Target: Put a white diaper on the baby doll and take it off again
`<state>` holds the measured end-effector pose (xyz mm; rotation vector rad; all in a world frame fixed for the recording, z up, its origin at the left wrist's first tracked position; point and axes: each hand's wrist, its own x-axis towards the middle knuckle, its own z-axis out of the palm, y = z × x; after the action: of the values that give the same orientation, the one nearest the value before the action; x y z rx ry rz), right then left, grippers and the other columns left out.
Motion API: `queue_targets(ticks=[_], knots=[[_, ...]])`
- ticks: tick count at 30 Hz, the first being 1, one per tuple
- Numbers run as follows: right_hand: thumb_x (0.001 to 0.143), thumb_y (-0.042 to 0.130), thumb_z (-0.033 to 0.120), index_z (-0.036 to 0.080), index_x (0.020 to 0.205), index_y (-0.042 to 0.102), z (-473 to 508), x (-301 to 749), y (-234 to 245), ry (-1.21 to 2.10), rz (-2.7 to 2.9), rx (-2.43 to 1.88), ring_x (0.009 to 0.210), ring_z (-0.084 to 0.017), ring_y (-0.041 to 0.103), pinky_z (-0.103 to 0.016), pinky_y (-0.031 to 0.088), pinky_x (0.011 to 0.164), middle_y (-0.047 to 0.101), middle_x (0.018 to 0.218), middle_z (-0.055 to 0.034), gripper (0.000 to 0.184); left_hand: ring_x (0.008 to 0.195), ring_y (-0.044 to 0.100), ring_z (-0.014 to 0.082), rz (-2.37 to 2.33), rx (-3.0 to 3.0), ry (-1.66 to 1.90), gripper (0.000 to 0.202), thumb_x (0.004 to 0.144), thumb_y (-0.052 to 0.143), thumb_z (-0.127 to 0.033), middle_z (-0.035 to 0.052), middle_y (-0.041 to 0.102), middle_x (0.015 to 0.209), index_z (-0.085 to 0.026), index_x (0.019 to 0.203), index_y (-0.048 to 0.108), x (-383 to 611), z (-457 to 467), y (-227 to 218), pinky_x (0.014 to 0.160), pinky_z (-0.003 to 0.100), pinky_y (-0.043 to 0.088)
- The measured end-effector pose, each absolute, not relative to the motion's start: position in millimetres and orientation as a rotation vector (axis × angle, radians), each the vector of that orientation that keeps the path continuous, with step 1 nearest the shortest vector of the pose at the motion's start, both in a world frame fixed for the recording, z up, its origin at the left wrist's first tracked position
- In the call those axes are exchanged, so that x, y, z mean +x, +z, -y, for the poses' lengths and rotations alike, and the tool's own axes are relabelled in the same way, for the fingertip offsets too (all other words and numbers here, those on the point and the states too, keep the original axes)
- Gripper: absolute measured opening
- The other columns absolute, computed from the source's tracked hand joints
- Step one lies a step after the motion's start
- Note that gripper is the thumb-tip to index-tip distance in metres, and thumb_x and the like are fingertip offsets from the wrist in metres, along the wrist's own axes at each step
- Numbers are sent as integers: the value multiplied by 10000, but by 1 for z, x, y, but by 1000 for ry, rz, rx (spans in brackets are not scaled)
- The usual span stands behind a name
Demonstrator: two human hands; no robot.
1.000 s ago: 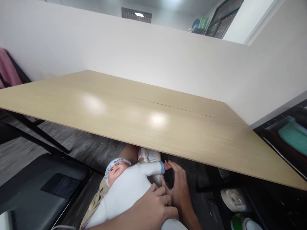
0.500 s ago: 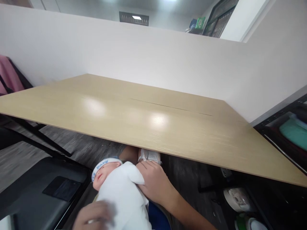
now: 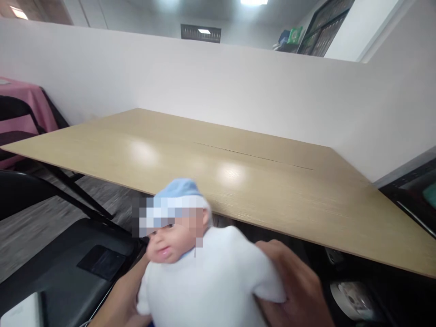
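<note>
A baby doll (image 3: pixel 207 286) in a white top and a light blue cap with a white band fills the lower middle, held up close in front of me. Its head is level with the table's near edge and tilts to the left. My left hand (image 3: pixel 127 293) grips the doll's side near one sleeve, its fingers mostly hidden behind the body. On the other side my right hand (image 3: pixel 294 281) is closed around the doll near the other sleeve, slightly blurred. The doll's lower body is cut off by the bottom of the view.
A long wooden table (image 3: pixel 272 190) spans the view, against a white partition (image 3: pixel 238 86). At left stand a black chair (image 3: pixel 61 259) with a dark flat item (image 3: pixel 102 262) and a white device (image 3: pixel 22 311) on it. A white round object (image 3: pixel 352 299) sits under the table at right.
The doll has risen from my lap and turned more upright toward me. My right hand has moved from its upper side to its right side; my left now grips the opposite side.
</note>
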<state>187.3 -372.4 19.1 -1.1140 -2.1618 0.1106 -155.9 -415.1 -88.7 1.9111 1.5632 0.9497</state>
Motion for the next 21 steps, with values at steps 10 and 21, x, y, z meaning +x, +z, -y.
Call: queue_targets(ticks=[10,21], knots=[[947,604,594,336,1009,664,286,268,2,12,1935,-1776,753,-344,754,-383,476,561,800,879,-74,272,1074,802,333,-1306,2228,788,511,839,743,-361,80,841,1225,-241,1334,706,-111,227,-11,842,363,576],[961,611,627,492,1252,669,254,289,-60,101,1909,-1761,885,-446,806,-592,657,590,827,1094,-60,326,1191,784,332,-1514,2273,528,566,881,800,-455,4,802,1379,-384,1431,689,-163,168,-43,935,394,593]])
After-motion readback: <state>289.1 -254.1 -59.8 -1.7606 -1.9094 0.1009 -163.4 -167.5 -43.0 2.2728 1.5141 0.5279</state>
